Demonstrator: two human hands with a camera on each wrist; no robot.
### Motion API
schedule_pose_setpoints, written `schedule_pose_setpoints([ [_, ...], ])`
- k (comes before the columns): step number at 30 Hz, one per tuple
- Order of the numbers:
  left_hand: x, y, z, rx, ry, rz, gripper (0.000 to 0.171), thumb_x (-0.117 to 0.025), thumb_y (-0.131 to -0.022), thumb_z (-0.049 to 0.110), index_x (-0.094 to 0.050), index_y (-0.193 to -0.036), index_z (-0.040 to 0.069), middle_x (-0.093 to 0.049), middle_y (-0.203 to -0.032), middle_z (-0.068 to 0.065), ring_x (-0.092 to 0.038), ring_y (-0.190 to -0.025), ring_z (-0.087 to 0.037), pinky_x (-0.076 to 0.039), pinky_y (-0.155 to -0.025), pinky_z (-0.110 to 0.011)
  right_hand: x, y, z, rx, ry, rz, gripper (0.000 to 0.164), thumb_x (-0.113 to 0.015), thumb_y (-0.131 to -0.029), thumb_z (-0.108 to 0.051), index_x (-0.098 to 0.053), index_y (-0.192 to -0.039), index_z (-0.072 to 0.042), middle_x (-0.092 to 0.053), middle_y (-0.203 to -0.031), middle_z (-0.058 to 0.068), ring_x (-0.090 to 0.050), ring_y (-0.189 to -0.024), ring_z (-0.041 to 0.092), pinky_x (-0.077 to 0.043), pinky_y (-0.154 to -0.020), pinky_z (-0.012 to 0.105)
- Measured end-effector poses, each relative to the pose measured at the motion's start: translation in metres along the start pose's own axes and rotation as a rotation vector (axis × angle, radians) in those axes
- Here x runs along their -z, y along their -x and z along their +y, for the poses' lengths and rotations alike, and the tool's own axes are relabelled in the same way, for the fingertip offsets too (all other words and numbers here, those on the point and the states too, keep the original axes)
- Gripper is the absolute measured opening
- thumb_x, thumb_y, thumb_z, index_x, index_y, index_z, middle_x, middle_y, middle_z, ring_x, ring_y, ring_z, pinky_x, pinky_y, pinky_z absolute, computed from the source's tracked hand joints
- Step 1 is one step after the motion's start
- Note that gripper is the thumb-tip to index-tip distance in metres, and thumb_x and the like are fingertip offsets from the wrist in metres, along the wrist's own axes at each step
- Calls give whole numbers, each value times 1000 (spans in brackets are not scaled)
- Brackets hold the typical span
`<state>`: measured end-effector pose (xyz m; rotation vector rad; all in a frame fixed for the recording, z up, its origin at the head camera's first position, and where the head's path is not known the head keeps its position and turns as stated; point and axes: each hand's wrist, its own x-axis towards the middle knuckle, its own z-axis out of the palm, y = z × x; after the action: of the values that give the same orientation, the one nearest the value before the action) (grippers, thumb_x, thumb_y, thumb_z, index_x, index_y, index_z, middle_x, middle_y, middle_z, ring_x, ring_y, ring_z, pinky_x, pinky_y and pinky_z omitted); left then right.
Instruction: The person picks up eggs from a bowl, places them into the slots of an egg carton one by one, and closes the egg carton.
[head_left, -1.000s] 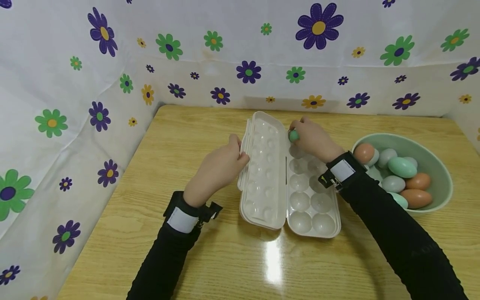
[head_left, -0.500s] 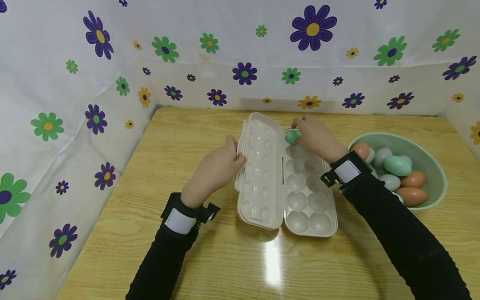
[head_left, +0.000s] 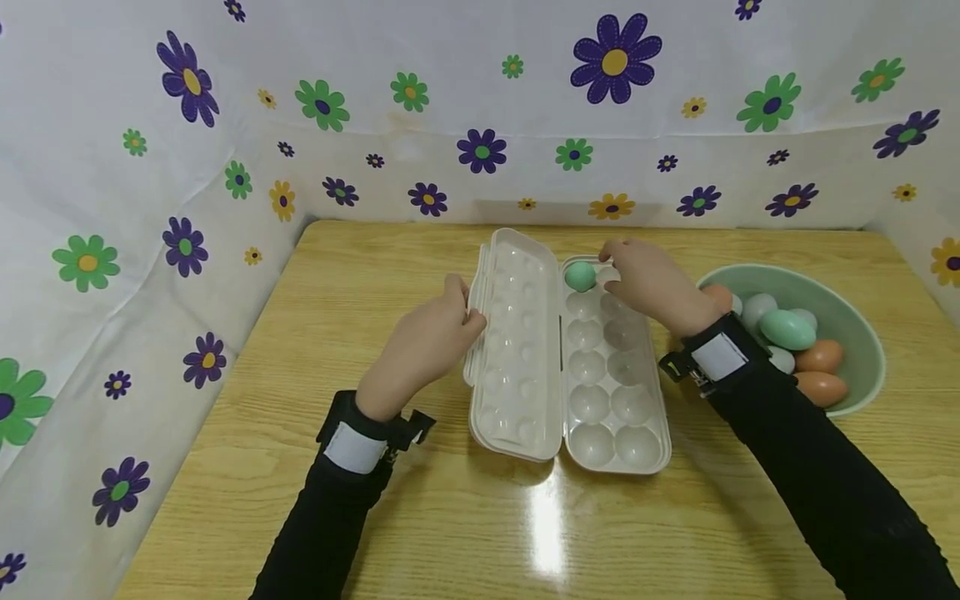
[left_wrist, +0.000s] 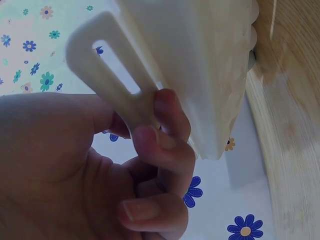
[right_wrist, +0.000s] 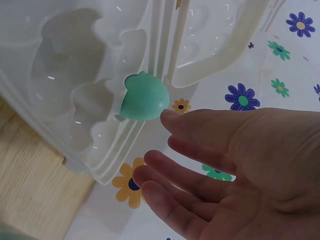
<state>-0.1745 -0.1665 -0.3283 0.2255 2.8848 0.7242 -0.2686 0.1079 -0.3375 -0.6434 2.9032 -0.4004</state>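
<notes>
Your right grip (head_left: pixel 660 287) is apart and unladen, the thumb extended and the fingers loosely bent; in the right wrist view the thumb tip sits right beside a green egg (head_left: pixel 580 276), and whether it touches you cannot tell there, though the head view shows a small gap; your left grip (head_left: pixel 427 342) is clamped on the slotted handle (left_wrist: pixel 90 70) of the carton, fingertips curled against its lower end.

The green egg sits in the far-left hollow of the egg tray (head_left: pixel 611 429), which has two columns of round hollows; your right grip is over the tray's far-right end; the lid (head_left: pixel 517 358) is hinged along the tray's left side and folded back, its dimpled inside facing up, with your left grip at its outer edge.

To the right of the tray, near your right wrist, stands a pale green bowl (head_left: pixel 862 350) holding brown eggs (head_left: pixel 821 389), another green egg (head_left: pixel 786 329) and some pale eggs (head_left: pixel 759 308); carton and bowl rest on the wooden table (head_left: pixel 360 283); a flower-printed cloth (head_left: pixel 420 42) hangs behind it.
</notes>
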Motion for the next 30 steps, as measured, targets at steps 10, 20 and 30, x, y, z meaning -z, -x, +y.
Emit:
schedule_pose_setpoints([
  [10, 2, 1, 1, 2, 1, -3, 30, -43, -105, 26, -43, -121, 1, -45, -69, -2, -46, -54, -16, -33, -47, -26, 8, 15, 6, -18, 14, -6, 39, -63, -97, -10, -56, -131, 7, -63, -127, 28, -60, -116, 43, -49, -100, 55],
  [20, 1, 1, 1, 3, 3, -10, 32, -44, -105, 27, -43, -123, 0, -46, -69, -2, -46, -54, -16, -33, -47, -25, 10, 35, 18, -51, 45, 30, 41, -66, -96, -11, -57, -131, 8, -61, -129, 31, -61, -115, 46, -50, -97, 58],
  [30, 1, 2, 2, -3, 5, -4, 31, -44, -104, 26, -43, -121, 0, -46, -69, -2, -46, -54, -16, -32, -47, -25, 12, 52, 35, -115, 41, 42, 40, -63, -97, -10, -55, -131, 9, -58, -127, 33, -59, -112, 48, -50, -93, 58],
])
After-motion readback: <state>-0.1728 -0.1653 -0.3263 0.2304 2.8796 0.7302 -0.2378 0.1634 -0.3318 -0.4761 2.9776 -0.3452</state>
